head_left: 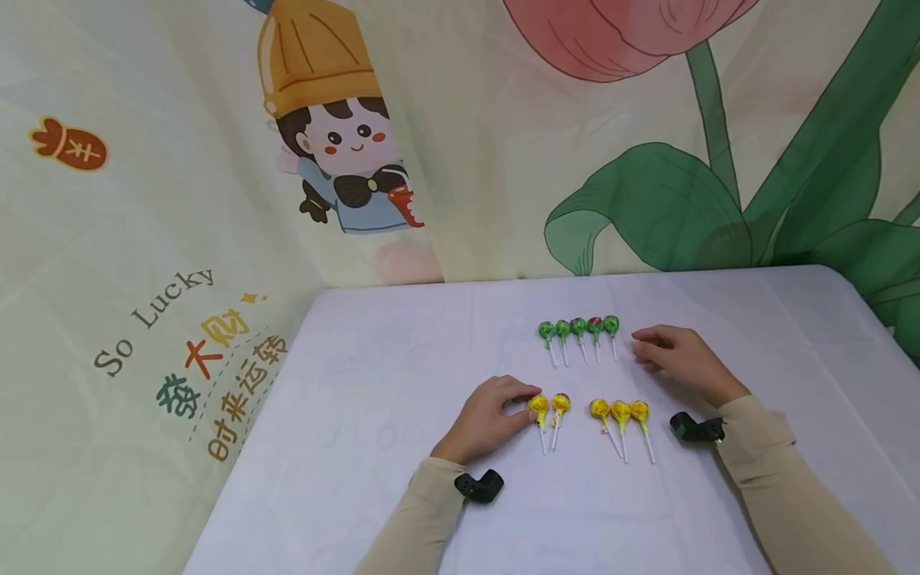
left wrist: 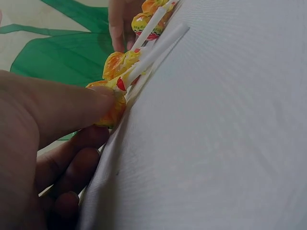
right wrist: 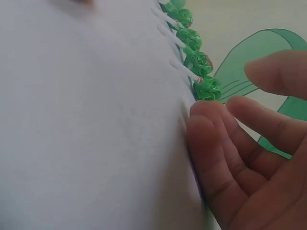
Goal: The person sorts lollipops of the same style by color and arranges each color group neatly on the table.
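My left hand (head_left: 489, 417) pinches the head of the leftmost yellow lollipop (head_left: 539, 406) between thumb and fingers, its white stick pointing toward me. In the left wrist view the thumb presses on that yellow wrapper (left wrist: 113, 112). Just to its right lies a second yellow lollipop (head_left: 561, 403). Three more yellow lollipops (head_left: 620, 413) lie side by side beyond a gap. Farther back, several green lollipops (head_left: 579, 327) form a row. My right hand (head_left: 686, 361) holds nothing, fingers loosely bent, beside the right end of the green row. In the right wrist view its fingertips are close to the nearest green lollipop (right wrist: 207, 89).
A white cloth covers the table (head_left: 345, 383). Behind it hangs a printed curtain (head_left: 489, 160) with a cartoon figure, a tulip and leaves. Each wrist bears a small black camera (head_left: 480, 485), partly over the tan sleeves (head_left: 769, 455).
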The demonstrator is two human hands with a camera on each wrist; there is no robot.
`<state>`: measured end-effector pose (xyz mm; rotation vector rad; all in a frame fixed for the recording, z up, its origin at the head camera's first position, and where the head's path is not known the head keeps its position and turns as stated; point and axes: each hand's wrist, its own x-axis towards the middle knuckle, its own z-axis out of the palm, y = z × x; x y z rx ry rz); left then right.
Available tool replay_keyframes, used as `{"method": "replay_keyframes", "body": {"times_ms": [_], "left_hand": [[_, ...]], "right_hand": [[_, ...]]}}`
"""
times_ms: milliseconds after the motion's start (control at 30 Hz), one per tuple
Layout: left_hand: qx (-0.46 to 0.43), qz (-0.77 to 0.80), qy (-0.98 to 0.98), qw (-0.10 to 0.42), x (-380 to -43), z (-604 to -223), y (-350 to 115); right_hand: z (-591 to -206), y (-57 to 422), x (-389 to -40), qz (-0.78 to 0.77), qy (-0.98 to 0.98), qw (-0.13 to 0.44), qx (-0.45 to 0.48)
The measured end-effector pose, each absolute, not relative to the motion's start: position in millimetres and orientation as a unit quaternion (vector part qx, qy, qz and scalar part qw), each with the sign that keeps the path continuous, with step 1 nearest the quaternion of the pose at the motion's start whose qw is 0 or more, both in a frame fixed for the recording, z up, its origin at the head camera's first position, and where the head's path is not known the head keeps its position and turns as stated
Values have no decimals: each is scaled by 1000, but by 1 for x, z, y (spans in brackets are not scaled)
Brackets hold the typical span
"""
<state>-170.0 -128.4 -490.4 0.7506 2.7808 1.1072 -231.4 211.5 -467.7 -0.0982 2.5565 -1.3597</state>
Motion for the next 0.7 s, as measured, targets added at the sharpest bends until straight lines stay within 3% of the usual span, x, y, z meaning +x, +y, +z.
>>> {"method": "replay_keyframes", "body": {"times_ms": [700], "left_hand": [[242, 361, 900, 26, -172, -493, -129]], "right_hand": [[-477, 214, -196, -468, 878, 93, -32]]}}
